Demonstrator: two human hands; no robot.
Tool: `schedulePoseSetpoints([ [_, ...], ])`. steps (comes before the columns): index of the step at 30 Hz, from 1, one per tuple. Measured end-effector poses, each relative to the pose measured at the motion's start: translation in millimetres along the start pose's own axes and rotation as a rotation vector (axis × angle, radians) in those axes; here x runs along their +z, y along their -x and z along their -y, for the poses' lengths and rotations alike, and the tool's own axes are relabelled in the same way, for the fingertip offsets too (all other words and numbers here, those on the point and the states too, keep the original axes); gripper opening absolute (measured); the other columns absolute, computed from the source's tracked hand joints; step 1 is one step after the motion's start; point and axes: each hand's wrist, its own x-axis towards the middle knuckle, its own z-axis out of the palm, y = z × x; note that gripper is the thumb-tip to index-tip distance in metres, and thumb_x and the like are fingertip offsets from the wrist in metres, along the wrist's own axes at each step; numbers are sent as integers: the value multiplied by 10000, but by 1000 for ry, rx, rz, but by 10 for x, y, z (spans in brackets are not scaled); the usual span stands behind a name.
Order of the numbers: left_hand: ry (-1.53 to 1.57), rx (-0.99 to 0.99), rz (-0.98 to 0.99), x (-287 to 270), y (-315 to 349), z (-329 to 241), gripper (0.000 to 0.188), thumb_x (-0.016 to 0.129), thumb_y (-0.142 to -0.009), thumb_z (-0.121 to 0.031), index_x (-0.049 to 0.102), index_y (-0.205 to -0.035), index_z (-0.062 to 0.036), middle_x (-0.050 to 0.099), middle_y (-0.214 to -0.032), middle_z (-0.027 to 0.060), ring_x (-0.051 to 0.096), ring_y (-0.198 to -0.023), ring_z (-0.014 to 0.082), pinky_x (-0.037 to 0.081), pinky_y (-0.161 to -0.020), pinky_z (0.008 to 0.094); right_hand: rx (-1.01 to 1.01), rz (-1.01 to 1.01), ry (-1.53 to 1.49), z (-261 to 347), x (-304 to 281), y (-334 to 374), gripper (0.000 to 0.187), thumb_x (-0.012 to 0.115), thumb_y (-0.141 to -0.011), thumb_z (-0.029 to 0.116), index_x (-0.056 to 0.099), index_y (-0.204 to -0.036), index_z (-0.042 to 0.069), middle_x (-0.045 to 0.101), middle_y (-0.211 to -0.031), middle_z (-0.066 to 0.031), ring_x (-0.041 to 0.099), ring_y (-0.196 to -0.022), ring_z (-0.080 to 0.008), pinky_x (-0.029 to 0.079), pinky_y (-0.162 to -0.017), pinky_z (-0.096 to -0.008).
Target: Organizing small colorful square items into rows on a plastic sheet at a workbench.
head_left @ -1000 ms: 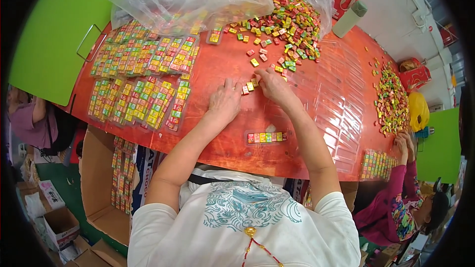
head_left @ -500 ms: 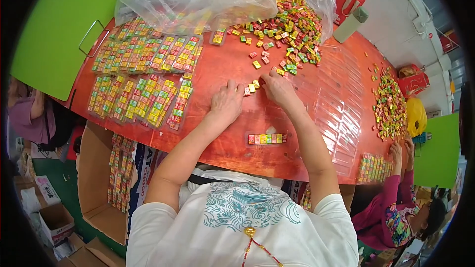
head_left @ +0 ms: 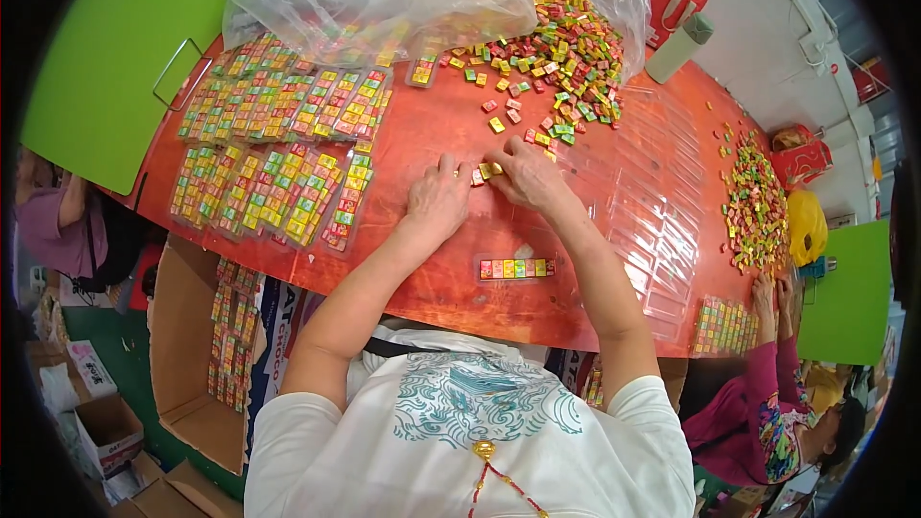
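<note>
Between my two hands, on the red table, lies a short row of small wrapped candies (head_left: pixel 480 175) in yellow and red. My left hand (head_left: pixel 439 200) is closed at the row's left end, its fingers bent against the candies. From the right, my right hand (head_left: pixel 528 176) curls its fingers over the other end and partly hides it. Closer to my body sits a narrow clear tray (head_left: pixel 518 270) filled with one row of candies. Loose candies (head_left: pixel 576 58) in red, yellow and green spread out from a big heap beyond my hands.
Filled candy trays (head_left: pixel 278 144) are stacked at the left. Clear plastic trays (head_left: pixel 657 211) lie right of my arm. A plastic bag (head_left: pixel 384 0) covers the far edge, near a pale green bottle (head_left: pixel 679 50). At far right a co-worker's hands (head_left: pixel 773 297) are beside another candy heap (head_left: pixel 753 201).
My right hand has shifted slightly left and nearer, and its fingers now cover the right part of the candy row. My left hand has barely moved.
</note>
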Motion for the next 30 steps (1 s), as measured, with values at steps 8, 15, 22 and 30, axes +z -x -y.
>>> schedulePoseSetpoints([
  [8,-50,63,-8,21,-7,-40,215,617,-917,-171,592,-1103,-68,538,-1014,177,675,-834,364,589,-647,475,133,-128,-62,141,121,117,105,618,-876,137,621,-911,39,570,-923,-212,644,-833,-410,543,-697,-500],
  [15,-26,71,27,-60,42,24,333,651,-916,-195,606,-1234,-108,530,-989,161,657,-846,373,576,-664,494,156,-309,-20,351,288,175,138,604,-831,72,589,-936,-15,569,-921,-219,640,-816,-398,558,-696,-476],
  [22,170,138,10,-149,131,-231,268,643,-940,-191,603,-1194,-115,539,-1028,164,661,-851,395,573,-662,502,298,-302,-86,481,-6,578,158,634,-859,106,574,-957,-3,565,-917,-210,633,-837,-401,544,-699,-470],
  [30,191,331,156,-25,-36,-888,513,847,-718,-220,560,-1118,-77,529,-1057,191,668,-863,387,585,-711,472,460,-305,-3,276,-336,1316,201,680,-864,97,611,-1039,26,569,-948,-192,616,-896,-384,534,-761,-465],
])
